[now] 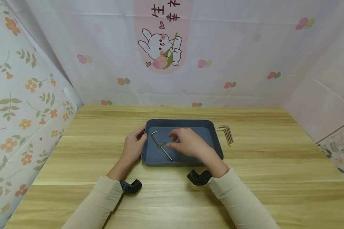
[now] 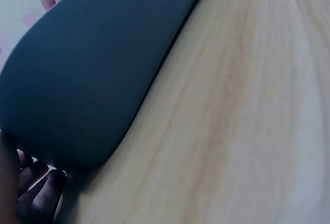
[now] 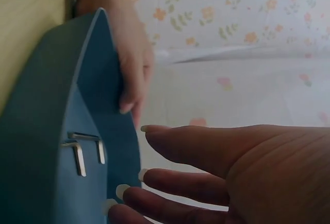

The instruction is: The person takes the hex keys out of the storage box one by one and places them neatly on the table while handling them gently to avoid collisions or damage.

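Two brass-coloured hex keys lie inside a dark blue-grey rectangular tray, toward its left side. At the tray's left wall my left hand grips the rim, thumb over the edge and fingers outside. My right hand hovers over the middle of the tray, fingers loosely bent and holding nothing, just right of the hex keys. The right wrist view shows the same hex keys on the tray floor, apart from the fingertips. In the left wrist view the tray's outer wall hides its inside.
Three more hex keys lie side by side on the wooden table, right of the tray. Patterned cloth hangs behind the table and along both sides. Black wrist mounts sit at both sleeves.
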Motion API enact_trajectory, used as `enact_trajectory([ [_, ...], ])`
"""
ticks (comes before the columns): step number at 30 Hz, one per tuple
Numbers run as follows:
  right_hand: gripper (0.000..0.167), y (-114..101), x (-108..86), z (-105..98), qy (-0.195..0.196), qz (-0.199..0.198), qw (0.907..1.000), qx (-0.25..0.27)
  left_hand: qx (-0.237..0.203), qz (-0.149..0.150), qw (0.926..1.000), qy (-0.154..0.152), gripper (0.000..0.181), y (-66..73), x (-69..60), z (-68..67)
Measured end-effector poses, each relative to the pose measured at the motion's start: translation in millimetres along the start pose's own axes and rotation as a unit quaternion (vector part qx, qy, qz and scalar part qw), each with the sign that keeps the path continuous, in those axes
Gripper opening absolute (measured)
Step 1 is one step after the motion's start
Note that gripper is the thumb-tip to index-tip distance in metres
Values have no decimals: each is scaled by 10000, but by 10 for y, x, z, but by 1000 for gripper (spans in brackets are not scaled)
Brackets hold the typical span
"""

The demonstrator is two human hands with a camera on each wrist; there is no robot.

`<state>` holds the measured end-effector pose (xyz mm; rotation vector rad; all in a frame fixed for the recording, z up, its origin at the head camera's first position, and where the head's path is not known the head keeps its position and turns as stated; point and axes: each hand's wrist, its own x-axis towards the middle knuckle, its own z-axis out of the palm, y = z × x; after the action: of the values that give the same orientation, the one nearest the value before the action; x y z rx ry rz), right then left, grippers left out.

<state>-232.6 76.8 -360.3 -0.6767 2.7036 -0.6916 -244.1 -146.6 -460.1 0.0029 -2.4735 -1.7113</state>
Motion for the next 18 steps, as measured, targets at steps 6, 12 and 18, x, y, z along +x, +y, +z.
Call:
enact_trajectory([
  [6,36,-30,60,108,-165,76,9997,-141,-15,34,10000,-1,46,-5,6,-10],
  [12,37,-21,100,226,-253,193,9989,-349,6,19,10000,5,46,10,3,-2],
  [18,40,-9,131,318,-384,209,9975,-556,35,-29,10000,-13,46,12,-3,-2],
])
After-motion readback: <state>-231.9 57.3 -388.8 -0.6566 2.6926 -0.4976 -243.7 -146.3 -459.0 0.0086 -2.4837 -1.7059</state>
